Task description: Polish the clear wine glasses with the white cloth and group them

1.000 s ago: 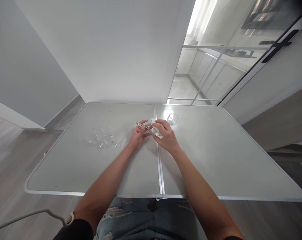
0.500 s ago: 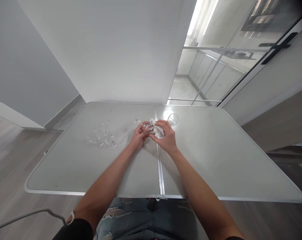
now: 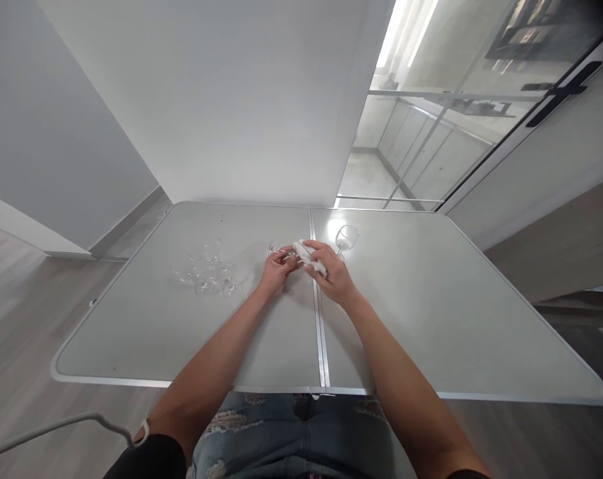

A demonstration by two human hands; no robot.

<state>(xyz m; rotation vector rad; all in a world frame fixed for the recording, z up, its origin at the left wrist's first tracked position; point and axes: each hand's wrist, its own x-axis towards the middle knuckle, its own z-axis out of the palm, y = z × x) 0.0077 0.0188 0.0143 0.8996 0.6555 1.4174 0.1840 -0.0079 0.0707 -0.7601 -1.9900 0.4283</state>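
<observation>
My left hand (image 3: 277, 271) is closed around the stem of a clear wine glass (image 3: 272, 249), whose foot points to the left. A crumpled white cloth (image 3: 312, 258) is gripped in my right hand (image 3: 335, 273) and pressed against the bowl end of that glass. Cloth and fingers hide most of the bowl. Just beyond my right hand stands another wine glass (image 3: 347, 237), partly covered by the fingers. Several clear glasses (image 3: 216, 269) are grouped on the table to the left of my left hand.
The pale folding table (image 3: 431, 319) has a metal-edged seam (image 3: 321, 346) down its middle. A white wall (image 3: 221, 106) rises behind it. A glass-paned door (image 3: 405, 146) is at the back right. A grey cable (image 3: 62, 423) runs by my left arm.
My right hand has turned slightly, and the cloth has shifted over the glass's bowl. The held glass's foot has tilted a little. More of the standing glass's stem shows.
</observation>
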